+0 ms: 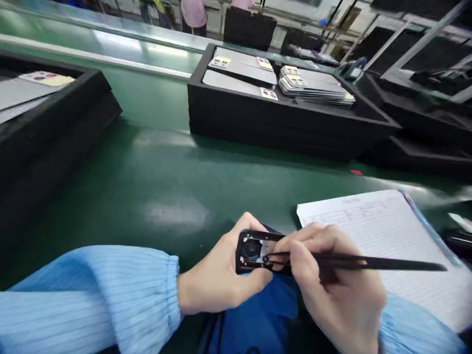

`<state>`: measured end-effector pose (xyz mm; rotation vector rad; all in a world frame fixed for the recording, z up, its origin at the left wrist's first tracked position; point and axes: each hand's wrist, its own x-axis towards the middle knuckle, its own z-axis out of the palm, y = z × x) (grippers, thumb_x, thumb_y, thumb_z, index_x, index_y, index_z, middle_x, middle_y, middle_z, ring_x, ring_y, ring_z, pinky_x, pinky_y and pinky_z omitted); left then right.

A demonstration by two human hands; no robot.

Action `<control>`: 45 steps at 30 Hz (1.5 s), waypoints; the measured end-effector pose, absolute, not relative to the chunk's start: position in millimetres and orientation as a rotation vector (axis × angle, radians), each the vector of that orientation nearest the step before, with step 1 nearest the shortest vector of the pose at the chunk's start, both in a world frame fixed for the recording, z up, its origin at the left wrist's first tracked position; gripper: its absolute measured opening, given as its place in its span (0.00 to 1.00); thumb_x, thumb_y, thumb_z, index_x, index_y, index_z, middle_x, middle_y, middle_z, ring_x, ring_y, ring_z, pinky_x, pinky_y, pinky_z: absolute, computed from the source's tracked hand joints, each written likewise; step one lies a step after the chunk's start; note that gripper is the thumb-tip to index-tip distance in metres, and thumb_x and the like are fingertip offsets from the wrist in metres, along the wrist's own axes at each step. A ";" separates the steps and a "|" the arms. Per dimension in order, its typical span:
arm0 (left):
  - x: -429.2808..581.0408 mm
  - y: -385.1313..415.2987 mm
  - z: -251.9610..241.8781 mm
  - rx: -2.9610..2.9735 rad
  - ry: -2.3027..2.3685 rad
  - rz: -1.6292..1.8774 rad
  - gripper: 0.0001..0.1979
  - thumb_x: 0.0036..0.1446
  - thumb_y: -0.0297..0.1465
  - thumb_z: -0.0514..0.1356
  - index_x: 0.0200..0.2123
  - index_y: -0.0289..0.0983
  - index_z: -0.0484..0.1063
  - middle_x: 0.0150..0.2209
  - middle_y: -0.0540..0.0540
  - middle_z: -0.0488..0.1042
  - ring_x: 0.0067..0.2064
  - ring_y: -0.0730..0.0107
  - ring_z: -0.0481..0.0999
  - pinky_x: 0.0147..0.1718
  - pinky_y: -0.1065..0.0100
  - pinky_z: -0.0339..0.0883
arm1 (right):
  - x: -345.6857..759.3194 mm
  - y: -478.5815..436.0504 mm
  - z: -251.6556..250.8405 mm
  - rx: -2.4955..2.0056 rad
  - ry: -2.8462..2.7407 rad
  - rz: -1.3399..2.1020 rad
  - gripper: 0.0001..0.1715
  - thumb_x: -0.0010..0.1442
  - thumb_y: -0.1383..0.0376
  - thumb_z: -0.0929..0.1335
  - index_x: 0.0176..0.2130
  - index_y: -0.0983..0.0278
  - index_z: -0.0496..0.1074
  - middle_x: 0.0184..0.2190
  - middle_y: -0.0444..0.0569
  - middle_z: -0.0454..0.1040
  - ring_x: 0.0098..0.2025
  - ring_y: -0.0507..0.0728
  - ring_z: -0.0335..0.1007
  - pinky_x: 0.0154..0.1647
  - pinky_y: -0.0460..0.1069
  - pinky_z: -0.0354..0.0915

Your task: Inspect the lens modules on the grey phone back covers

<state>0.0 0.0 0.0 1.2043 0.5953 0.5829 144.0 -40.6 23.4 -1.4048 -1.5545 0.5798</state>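
My left hand [224, 270] grips the left end of a small black device frame [241, 260], thumb on the near side and fingers on the far side. A round dark part like a camera lens [252, 249] sits in the frame. Black tweezers [391, 263] are pinched in my right hand [332, 280], their tips touching or just over the frame beside a small dark round piece [266, 258]. My right fingers rest close to the frame's right end and hide much of it. Below the frame is blue cloth [254, 319].
A black tray [265, 115] with stacked flat silver panels [313, 83] stands ahead on the green table [165, 172]. Another black tray [55, 137] is at left. A printed sheet on a clipboard [361, 216] lies at right. People [194, 14] are in the background.
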 end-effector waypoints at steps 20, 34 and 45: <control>-0.3 -0.1 3.6 1.183 0.565 0.622 0.12 0.50 0.21 0.55 0.34 0.38 0.53 0.30 0.54 0.62 0.28 0.81 0.59 0.26 0.76 0.55 | 147.0 -35.1 20.7 -1.408 -1.560 0.679 0.10 0.57 0.71 0.64 0.25 0.61 0.60 0.23 0.42 0.65 0.22 0.50 0.63 0.21 0.47 0.60; -1.0 -0.4 5.0 1.161 0.551 0.636 0.12 0.51 0.20 0.55 0.33 0.38 0.53 0.29 0.55 0.62 0.27 0.83 0.58 0.25 0.78 0.54 | 149.3 -32.3 19.0 -1.343 -1.542 0.754 0.10 0.58 0.70 0.63 0.26 0.61 0.60 0.22 0.43 0.64 0.22 0.51 0.63 0.22 0.48 0.61; 0.4 -0.4 6.2 1.132 0.531 0.637 0.12 0.51 0.19 0.54 0.33 0.37 0.53 0.28 0.56 0.61 0.26 0.84 0.58 0.24 0.78 0.53 | 148.6 -31.1 19.3 -1.336 -1.532 0.763 0.11 0.57 0.71 0.63 0.25 0.61 0.60 0.22 0.43 0.64 0.23 0.52 0.63 0.21 0.48 0.61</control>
